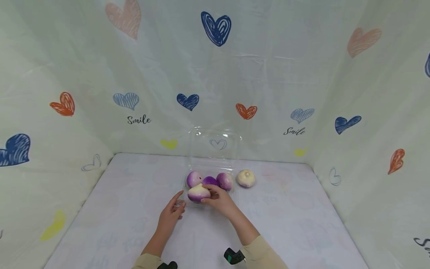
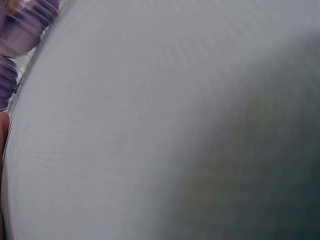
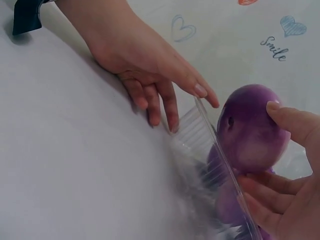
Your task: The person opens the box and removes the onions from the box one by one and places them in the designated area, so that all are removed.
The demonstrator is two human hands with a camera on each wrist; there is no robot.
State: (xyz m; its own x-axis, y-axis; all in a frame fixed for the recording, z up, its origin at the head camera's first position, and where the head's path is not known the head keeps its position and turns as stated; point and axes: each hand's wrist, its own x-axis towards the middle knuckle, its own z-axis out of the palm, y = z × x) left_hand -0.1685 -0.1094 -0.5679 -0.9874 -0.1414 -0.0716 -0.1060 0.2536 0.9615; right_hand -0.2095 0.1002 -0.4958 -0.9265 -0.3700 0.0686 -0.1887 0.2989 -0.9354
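Note:
My right hand (image 1: pixel 220 201) holds a purple-and-cream turnip (image 1: pixel 198 193) between thumb and fingers, over the front of a clear plastic clamshell box (image 1: pixel 185 183). Its cream side faces up in the head view. Three more purple turnips (image 1: pixel 225 181) sit in the box behind it. At the box's left side is my left hand (image 1: pixel 169 216). In the right wrist view that hand (image 3: pixel 145 65) has loosely bent fingers against the outer wall, its upper fingertips right at the rim. The left wrist view catches only a fingertip (image 2: pixel 4 125) beside the box.
A cream-coloured turnip (image 1: pixel 246 178) lies on the white-covered table (image 1: pixel 285 209), just right of the box. The box's clear lid (image 1: pixel 215 145) stands raised at the back. A heart-printed curtain (image 1: pixel 265 78) hangs behind and on both sides.

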